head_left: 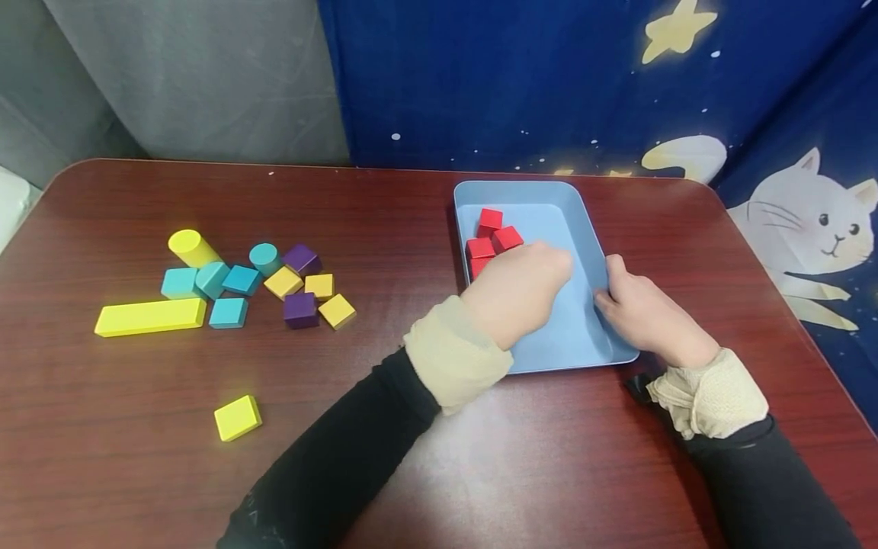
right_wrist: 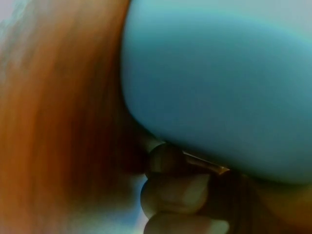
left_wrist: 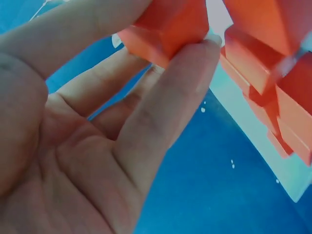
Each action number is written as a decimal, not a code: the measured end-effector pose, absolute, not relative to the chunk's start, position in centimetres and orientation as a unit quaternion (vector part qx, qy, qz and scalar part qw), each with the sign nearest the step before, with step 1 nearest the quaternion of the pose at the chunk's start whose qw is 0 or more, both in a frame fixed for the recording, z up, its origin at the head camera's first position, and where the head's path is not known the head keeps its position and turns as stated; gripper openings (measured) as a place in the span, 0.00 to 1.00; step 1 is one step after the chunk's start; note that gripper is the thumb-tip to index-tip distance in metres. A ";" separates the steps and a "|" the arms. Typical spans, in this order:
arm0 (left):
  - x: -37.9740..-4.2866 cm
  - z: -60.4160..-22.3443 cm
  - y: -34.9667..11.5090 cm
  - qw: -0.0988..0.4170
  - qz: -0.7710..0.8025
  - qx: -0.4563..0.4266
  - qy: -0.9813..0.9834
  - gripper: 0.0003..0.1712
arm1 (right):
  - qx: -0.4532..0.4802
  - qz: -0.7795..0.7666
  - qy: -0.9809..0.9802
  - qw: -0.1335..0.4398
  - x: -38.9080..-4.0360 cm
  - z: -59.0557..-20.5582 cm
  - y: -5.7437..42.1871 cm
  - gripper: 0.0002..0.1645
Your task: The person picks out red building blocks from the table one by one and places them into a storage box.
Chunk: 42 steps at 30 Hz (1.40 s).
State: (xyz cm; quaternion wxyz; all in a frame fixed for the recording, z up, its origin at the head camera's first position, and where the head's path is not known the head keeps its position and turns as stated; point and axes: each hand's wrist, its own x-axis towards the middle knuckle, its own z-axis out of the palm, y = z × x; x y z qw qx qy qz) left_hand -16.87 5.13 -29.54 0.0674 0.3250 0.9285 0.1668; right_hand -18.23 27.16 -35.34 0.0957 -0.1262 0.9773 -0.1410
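My left hand is over the left half of a light blue tray. In the left wrist view its thumb and fingers pinch a red block, which the hand itself hides in the head view. Several other red blocks sit in the tray along its left side, close by those fingers. On the tray's right rim, my right hand holds on with the thumb at the edge. The right wrist view shows curled fingers under the tray's wall.
Left on the brown table lie a yellow cylinder, a long yellow bar, several teal blocks, purple blocks and small yellow blocks. One yellow block lies apart, nearer the front. A blue curtain hangs behind.
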 end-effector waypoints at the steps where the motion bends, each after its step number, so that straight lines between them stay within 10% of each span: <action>1: -16.9 -29.6 5.5 0.064 0.162 0.324 0.930 0.12 | -0.127 -0.141 0.977 0.094 -18.2 -35.4 27.2 0.13; 42: -19.6 -30.6 9.2 0.106 0.021 0.291 0.951 0.21 | -0.129 -0.136 0.978 0.093 -18.2 -35.3 27.1 0.17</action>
